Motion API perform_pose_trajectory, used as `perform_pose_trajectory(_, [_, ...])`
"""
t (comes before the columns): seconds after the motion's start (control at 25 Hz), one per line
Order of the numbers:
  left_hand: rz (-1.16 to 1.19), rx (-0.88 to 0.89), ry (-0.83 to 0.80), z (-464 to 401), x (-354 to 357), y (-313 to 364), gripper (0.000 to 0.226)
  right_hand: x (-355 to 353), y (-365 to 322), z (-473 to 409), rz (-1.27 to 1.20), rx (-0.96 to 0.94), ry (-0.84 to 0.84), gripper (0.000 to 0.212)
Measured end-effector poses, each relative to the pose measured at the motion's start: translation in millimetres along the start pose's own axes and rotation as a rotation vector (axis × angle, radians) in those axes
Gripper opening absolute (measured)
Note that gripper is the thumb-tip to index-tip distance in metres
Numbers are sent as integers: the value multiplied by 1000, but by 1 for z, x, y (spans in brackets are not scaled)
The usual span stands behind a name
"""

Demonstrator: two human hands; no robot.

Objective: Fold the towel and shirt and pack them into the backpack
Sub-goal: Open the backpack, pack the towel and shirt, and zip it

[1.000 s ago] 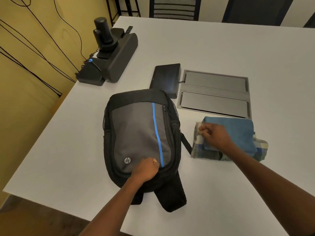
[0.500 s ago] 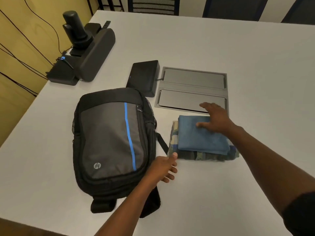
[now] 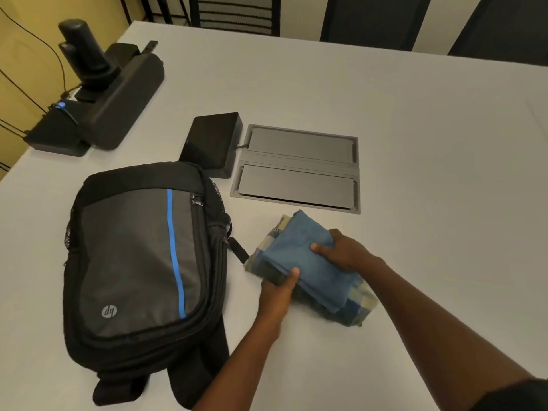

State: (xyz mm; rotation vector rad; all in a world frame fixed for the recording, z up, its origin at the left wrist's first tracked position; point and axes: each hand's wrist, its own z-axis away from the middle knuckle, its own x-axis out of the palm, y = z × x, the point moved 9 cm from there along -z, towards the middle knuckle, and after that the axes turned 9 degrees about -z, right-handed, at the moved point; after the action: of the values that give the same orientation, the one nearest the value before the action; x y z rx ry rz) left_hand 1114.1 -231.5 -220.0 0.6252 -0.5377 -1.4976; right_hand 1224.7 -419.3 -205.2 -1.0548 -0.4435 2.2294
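A black and grey backpack (image 3: 139,262) with a blue stripe lies flat on the white table, zipped, straps toward me. To its right sits a folded stack: a blue towel (image 3: 308,256) on top of a checked shirt (image 3: 355,310). My left hand (image 3: 277,292) grips the stack's near-left edge, thumb on the towel. Gripping the far-right side is my right hand (image 3: 344,250), thumb lying across the blue towel. The stack is turned at an angle and its left end seems lifted off the table.
A grey cable-box lid (image 3: 299,170) is set into the table behind the stack. A black box (image 3: 212,143) sits left of it. A black camera and speaker bar (image 3: 98,93) stand at the far left edge. Chairs line the far side.
My left hand left the backpack and took hold of the stack's near edge. My right hand went from lying flat on the towel to gripping it. The stack turned and shifted toward me.
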Motion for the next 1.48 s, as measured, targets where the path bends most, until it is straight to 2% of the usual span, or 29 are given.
perform_pose_trajectory(0.12, [-106, 45, 76, -21, -20, 12, 91, 13, 25, 34, -164, 61, 39, 73])
perform_pose_trajectory(0.28, [-425, 212, 125, -43, -28, 53, 77, 46, 63, 90, -626, 239, 34, 65])
perform_pose_trajectory(0.36, [-580, 272, 127, -42, -20, 67, 68, 50, 76, 103, -808, 295, 78, 73])
perform_pose_trajectory(0.4, [-633, 287, 100, -39, -13, 68, 71, 49, 84, 103, -881, 325, 116, 83])
perform_pose_trajectory(0.52, [-690, 332, 30, -27, 6, 56, 103, 51, 83, 93, -1054, 337, 80, 117])
perform_pose_trajectory(0.6, [-680, 354, 21, -28, 10, 45, 112, 55, 74, 86, -1084, 323, 30, 132])
perform_pose_trajectory(0.72, [-648, 338, 15, -33, 5, 37, 110, 56, 73, 77, -1026, 312, 25, 128])
perform_pose_trajectory(0.8, [-630, 331, 7, -27, 2, 34, 107, 57, 70, 73, -1026, 282, -8, 114])
perform_pose_trajectory(0.92, [-634, 324, 1, -15, 0, 31, 101, 57, 59, 73, -1042, 202, -40, 68])
perform_pose_trajectory(0.96, [-644, 321, -8, -13, -2, 28, 100, 58, 57, 75, -1042, 194, -37, 59])
perform_pose_trajectory(1.2, [-695, 297, -62, 7, -17, 10, 106, 84, 63, 95, -1045, 131, -56, 68])
perform_pose_trajectory(1.4, [-730, 271, -66, 21, -27, 1, 102, 97, 58, 112, -1088, 69, 35, 63])
perform_pose_trajectory(1.48, [-796, 304, -46, 32, -41, -2, 90, 98, 59, 120, -1073, 62, 118, 72])
